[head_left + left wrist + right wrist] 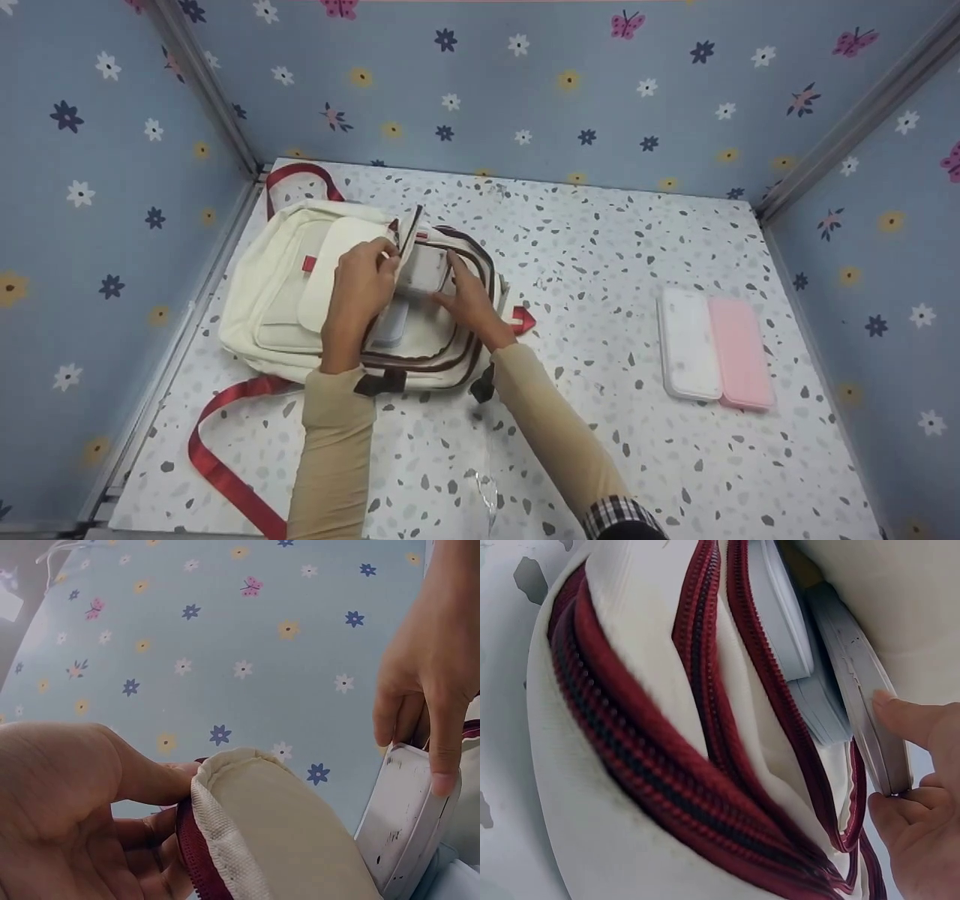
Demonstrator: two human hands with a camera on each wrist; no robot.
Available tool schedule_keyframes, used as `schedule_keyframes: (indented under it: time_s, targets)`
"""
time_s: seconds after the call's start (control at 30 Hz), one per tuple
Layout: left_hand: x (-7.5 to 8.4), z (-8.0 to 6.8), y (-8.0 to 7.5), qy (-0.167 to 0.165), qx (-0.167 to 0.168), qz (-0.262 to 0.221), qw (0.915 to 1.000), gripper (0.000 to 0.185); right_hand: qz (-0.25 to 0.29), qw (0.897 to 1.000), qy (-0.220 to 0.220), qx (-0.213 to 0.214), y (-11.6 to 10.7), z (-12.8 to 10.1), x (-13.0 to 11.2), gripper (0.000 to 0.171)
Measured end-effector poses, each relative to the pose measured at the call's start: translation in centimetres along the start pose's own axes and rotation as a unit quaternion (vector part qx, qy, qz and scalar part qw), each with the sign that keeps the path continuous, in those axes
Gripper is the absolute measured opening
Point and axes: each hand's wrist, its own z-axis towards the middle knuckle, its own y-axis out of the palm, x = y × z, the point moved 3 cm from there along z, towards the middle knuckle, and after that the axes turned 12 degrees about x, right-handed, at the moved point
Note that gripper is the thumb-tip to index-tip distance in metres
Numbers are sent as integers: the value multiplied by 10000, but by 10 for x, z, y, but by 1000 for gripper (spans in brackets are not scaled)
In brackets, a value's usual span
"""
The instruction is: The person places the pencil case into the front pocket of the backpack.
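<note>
The cream backpack (300, 300) lies flat at the bench's (600, 247) far-left corner; its flap edge (247, 817) is pinched open by the left hand (360, 285), while a white case (421, 271) is held edge-on by the right hand (469, 300) at the open mouth, approx. above another case (390, 324) inside. Likely snags: case corner caught on the zip (705, 690) if the flap is let go, or jammed vs. the case beneath. A white and a pink case (716, 349) lie well right of the backpack.

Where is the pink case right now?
In the head view the pink case lies flat on the speckled table, on the person's right, touching a white case on its left, well away from the backpack.
</note>
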Motion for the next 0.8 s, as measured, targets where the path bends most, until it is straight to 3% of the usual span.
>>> schedule_keyframes:
  time_s: [0.43, 0.8]
  targets:
    - [0, 0, -2, -103, -38, -8, 9999, 13, -215, 9991, -50, 374, 2, -1, -3, 77]
    - [-2, 0, -3, -231, -89, 24, 9997, 14, 392, 9975, -21, 596, -1, -8, -1, 58]
